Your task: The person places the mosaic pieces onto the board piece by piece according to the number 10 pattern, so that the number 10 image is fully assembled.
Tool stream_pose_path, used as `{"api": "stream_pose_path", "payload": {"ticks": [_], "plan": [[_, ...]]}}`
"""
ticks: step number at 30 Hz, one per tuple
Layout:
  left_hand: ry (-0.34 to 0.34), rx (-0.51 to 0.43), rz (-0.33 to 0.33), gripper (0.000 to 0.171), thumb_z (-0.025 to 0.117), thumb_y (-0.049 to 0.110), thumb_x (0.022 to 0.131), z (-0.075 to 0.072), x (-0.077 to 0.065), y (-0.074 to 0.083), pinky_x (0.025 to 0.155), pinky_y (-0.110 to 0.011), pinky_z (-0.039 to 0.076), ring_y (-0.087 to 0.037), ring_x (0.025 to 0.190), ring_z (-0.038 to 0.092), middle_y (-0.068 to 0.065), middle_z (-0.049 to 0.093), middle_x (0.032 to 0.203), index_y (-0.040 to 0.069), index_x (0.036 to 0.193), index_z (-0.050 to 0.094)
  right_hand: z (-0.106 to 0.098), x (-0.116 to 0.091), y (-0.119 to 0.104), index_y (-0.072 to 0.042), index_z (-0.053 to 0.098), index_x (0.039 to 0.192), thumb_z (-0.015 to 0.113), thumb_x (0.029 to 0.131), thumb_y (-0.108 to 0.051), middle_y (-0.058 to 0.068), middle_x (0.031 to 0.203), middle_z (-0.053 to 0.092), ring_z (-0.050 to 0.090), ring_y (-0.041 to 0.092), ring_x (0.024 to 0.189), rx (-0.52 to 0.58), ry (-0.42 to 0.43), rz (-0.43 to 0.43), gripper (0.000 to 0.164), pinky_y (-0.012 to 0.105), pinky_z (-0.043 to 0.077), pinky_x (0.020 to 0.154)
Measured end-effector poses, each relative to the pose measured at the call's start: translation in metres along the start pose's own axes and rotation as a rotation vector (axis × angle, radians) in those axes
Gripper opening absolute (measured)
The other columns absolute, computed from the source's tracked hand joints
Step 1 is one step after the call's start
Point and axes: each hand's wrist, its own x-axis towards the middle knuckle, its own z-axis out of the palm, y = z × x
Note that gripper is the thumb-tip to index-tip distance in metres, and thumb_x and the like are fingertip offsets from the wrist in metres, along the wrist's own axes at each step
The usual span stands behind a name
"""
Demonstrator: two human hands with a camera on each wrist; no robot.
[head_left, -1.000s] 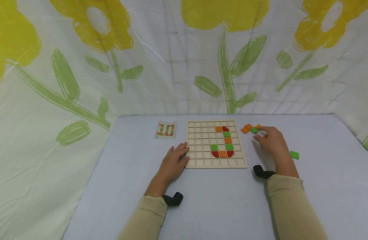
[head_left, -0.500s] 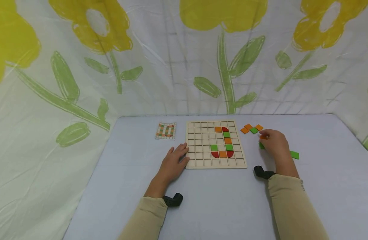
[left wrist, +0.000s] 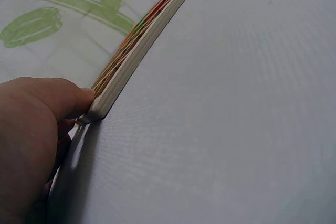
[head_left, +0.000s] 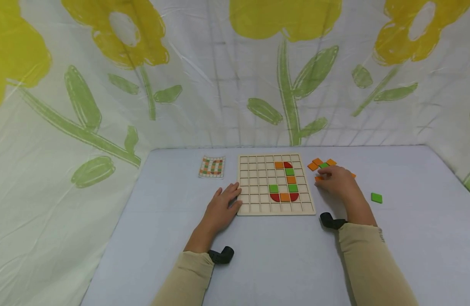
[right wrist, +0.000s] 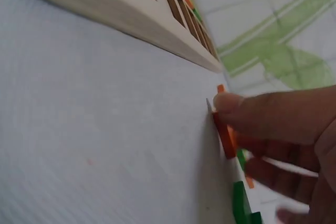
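Note:
A pale wooden grid board (head_left: 254,183) lies on the table with orange, green and red pieces in its right half. My left hand (head_left: 220,209) rests at the board's left edge, fingers extended; in the left wrist view the thumb (left wrist: 71,98) touches the near corner. To the right of the board, my right hand (head_left: 338,182) pinches an orange square tile (head_left: 319,178) between thumb and fingers. The right wrist view shows that tile (right wrist: 224,136) below the thumb, low over the table. Green tiles (right wrist: 239,203) lie close to the fingers there.
Several loose orange and green tiles (head_left: 313,166) lie beyond the right hand. Another orange tile (head_left: 353,175) shows behind that hand, and a green one (head_left: 377,198) lies farther right. A patterned card (head_left: 212,166) is left of the board. A flower-printed cloth (head_left: 196,106) hangs behind the table.
My right hand has moved left toward the board, with the orange tile now at its fingertips. The green tile that showed under the hand is now hidden. The left hand stays put.

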Motion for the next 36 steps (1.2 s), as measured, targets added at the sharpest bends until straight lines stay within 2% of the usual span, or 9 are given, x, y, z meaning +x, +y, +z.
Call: {"api": "stream_pose_path", "payload": {"ticks": [5, 10, 16, 23, 28, 32, 36], "plan": [[0.005, -0.004, -0.001, 0.047, 0.058, 0.026, 0.1, -0.001, -0.001, 0.0, 0.125, -0.042, 0.016, -0.019, 0.146, 0.034, 0.001, 0.04, 0.156, 0.01, 0.143, 0.052, -0.003, -0.001, 0.008, 0.002, 0.064, 0.125, 0.066, 0.091, -0.026, 0.032, 0.134, 0.048, 0.037, 0.054, 0.123, -0.091, 0.005, -0.025, 0.044, 0.065, 0.039, 0.101], [0.005, -0.005, -0.005, 0.047, 0.058, 0.027, 0.1, -0.002, -0.002, 0.001, 0.126, -0.041, 0.015, -0.019, 0.146, 0.033, 0.002, 0.04, 0.156, 0.01, 0.144, 0.052, 0.0, 0.002, 0.011, -0.001, 0.069, 0.12, 0.067, 0.091, -0.025, 0.03, 0.128, 0.048, 0.037, 0.05, 0.116, -0.111, 0.012, -0.037, 0.038, 0.062, 0.044, 0.094], [0.009, -0.007, -0.008, 0.047, 0.057, 0.027, 0.1, -0.002, -0.002, 0.0, 0.126, -0.04, 0.015, -0.018, 0.146, 0.033, 0.003, 0.039, 0.156, 0.011, 0.144, 0.052, 0.002, 0.004, 0.006, -0.001, 0.068, 0.12, 0.067, 0.091, -0.029, 0.03, 0.127, 0.049, 0.037, 0.048, 0.115, -0.133, 0.016, -0.027, 0.04, 0.062, 0.045, 0.094], [0.01, -0.001, -0.016, 0.047, 0.058, 0.028, 0.1, -0.001, -0.002, -0.001, 0.126, -0.038, 0.015, -0.016, 0.146, 0.033, 0.004, 0.039, 0.156, 0.013, 0.144, 0.052, 0.004, 0.004, 0.001, -0.002, 0.07, 0.118, 0.067, 0.093, -0.028, 0.03, 0.124, 0.052, 0.039, 0.049, 0.112, -0.154, 0.033, -0.061, 0.037, 0.061, 0.044, 0.091], [0.015, -0.006, -0.015, 0.047, 0.058, 0.029, 0.1, -0.002, -0.002, 0.0, 0.126, -0.038, 0.015, -0.016, 0.146, 0.033, 0.004, 0.04, 0.156, 0.013, 0.143, 0.053, 0.005, 0.002, -0.011, -0.001, 0.068, 0.122, 0.067, 0.094, -0.03, 0.029, 0.126, 0.052, 0.037, 0.049, 0.118, -0.102, 0.028, -0.095, 0.041, 0.061, 0.043, 0.096], [0.011, -0.015, -0.001, 0.046, 0.057, 0.028, 0.1, -0.001, -0.001, 0.0, 0.126, -0.04, 0.015, -0.017, 0.146, 0.034, 0.003, 0.04, 0.155, 0.011, 0.143, 0.053, 0.008, -0.002, -0.025, 0.0, 0.067, 0.123, 0.066, 0.094, -0.026, 0.025, 0.125, 0.054, 0.039, 0.046, 0.121, -0.063, 0.035, -0.175, 0.039, 0.06, 0.043, 0.098], [0.003, -0.01, -0.006, 0.046, 0.058, 0.029, 0.1, -0.001, -0.001, -0.001, 0.126, -0.039, 0.015, -0.017, 0.146, 0.034, 0.003, 0.04, 0.155, 0.011, 0.142, 0.053, 0.018, -0.001, -0.047, -0.003, 0.067, 0.123, 0.066, 0.095, -0.025, 0.022, 0.125, 0.055, 0.044, 0.042, 0.121, -0.044, 0.004, -0.237, 0.036, 0.059, 0.045, 0.099]]}}
